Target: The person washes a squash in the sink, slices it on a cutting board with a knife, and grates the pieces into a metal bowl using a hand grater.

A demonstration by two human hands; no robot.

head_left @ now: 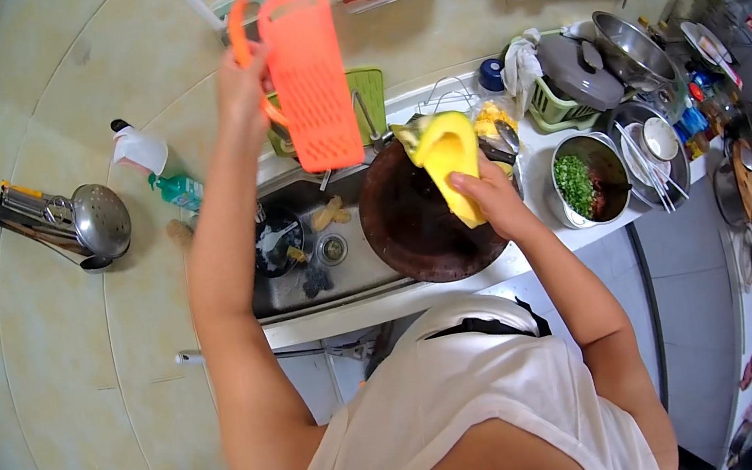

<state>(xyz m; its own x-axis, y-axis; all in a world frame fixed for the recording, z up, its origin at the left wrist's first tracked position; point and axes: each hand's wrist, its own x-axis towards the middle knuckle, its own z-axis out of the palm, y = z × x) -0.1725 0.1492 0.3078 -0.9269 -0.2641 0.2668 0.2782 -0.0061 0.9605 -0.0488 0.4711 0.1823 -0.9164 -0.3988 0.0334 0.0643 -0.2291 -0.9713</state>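
Kitchen sink and desk, seen from above. The left grip (242, 83), arm raised, is closed on an orange grater (310, 83) at its left side, where a curved orange loop (238, 32) passes by the fingers; whether loop and panel are one part cannot be told. The grater hangs slots outward above the back of the sink (364, 283), in front of a green board (371, 96). The right grip (495, 195) is closed around the lower end of a yellow piece (450, 152), tilted, with a shallow hollow in its upper face and a green edge; its exact kind is unclear. The piece lies over the right side of a brown basin (403, 252), which covers the sink's right end. A black bowl (273, 254) stands in the sink, at left. On the white desk (544, 251), to the right, a metal pot (571, 218) contains chopped greens (573, 184) beside a reddish-brown mass; just beyond is a bowl bearing chopsticks (649, 167).
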